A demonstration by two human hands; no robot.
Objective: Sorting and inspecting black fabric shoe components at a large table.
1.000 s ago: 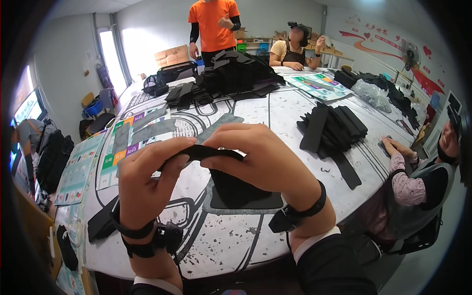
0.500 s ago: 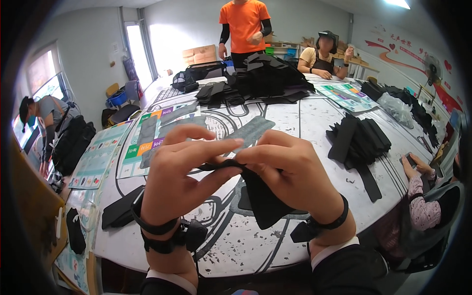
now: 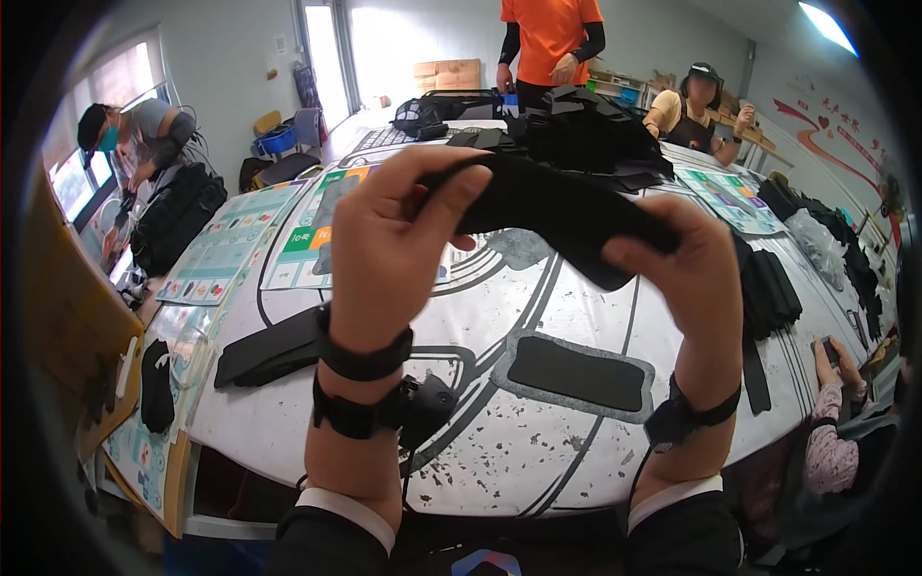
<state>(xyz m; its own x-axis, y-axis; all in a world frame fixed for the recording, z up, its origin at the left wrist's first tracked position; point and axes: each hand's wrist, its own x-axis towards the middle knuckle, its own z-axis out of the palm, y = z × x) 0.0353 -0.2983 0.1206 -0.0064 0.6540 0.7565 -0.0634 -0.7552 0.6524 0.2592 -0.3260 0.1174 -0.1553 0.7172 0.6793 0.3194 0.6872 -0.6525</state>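
Note:
A black strip of cloth-like material (image 3: 552,206) is stretched in an arch between my hands, lifted above the table. My left hand (image 3: 389,240) pinches its left end between thumb and fingers. At the other end, my right hand (image 3: 696,254) grips it the same way, thumb in front. Below, a flat black piece (image 3: 576,372) lies on a grey speckled rectangle on the white table (image 3: 499,461). To the left of it, near my left wrist, rests a small stack of black strips (image 3: 274,348). Another stack of black strips (image 3: 771,293) lies beyond my right forearm, partly hidden.
A large heap of black pieces (image 3: 595,134) covers the table's far side. Printed sheets (image 3: 206,254) lie along the left, another sheet (image 3: 735,200) at the right. One person (image 3: 552,43) stands opposite; others are at the left and right. A co-worker's hands (image 3: 836,363) are at the right edge.
My hands have moved up and apart, and the black strip, bunched and hanging before, is now spread between them. The view has shifted, showing the black piece on the grey rectangle fully.

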